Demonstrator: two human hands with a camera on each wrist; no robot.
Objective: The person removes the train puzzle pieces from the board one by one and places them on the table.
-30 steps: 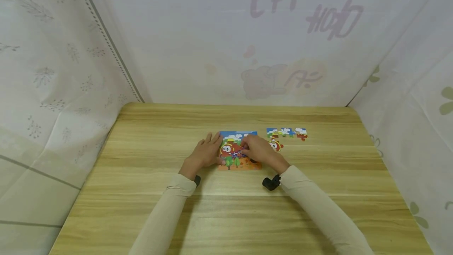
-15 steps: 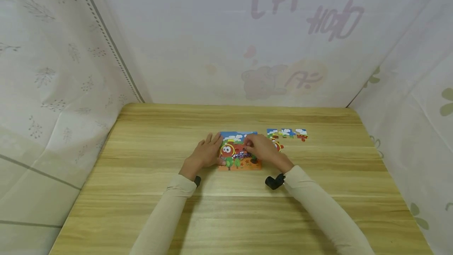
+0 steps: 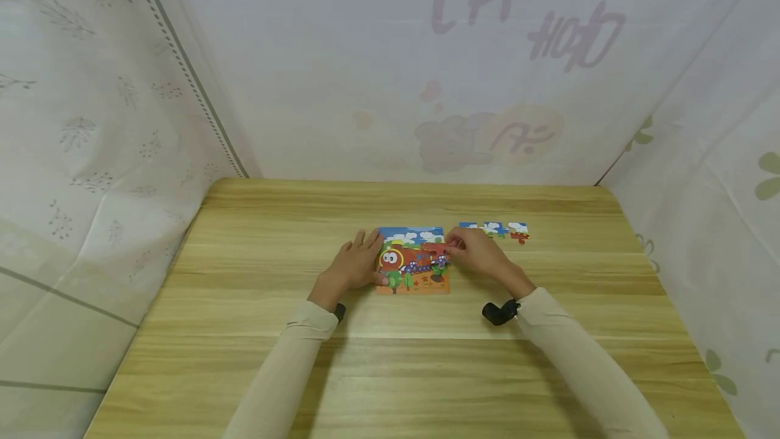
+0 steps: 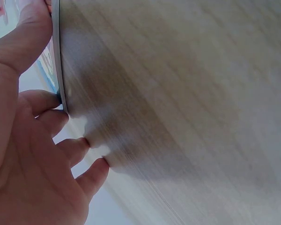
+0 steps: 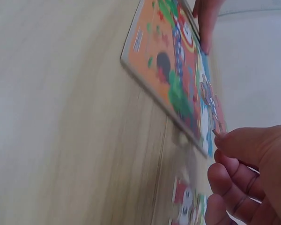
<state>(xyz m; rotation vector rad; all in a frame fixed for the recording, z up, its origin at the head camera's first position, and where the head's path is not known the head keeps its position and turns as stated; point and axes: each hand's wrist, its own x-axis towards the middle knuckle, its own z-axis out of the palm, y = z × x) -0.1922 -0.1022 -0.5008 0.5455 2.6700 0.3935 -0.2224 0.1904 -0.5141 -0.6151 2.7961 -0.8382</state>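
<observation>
A picture puzzle board with a red cartoon train lies flat on the table. My left hand rests at its left edge, fingers spread and fairly straight. In the left wrist view the thumb lies over the board's edge, and some fingertips touch its side. At the board's right side, my right hand pinches a red puzzle piece between thumb and finger. That piece is raised and tilted above the board in the right wrist view. Below the right hand, a loose piece with eyes lies on the table.
Several loose puzzle pieces lie right of the board, some partly hidden by the right hand. A wooden table spreads around, with a patterned cloth wall behind it. Black wrist cameras sit at the cuffs.
My right hand has moved right, from over the board's middle to its right edge, with the red puzzle piece pinched. It now covers a loose piece seen before. The left hand stays put.
</observation>
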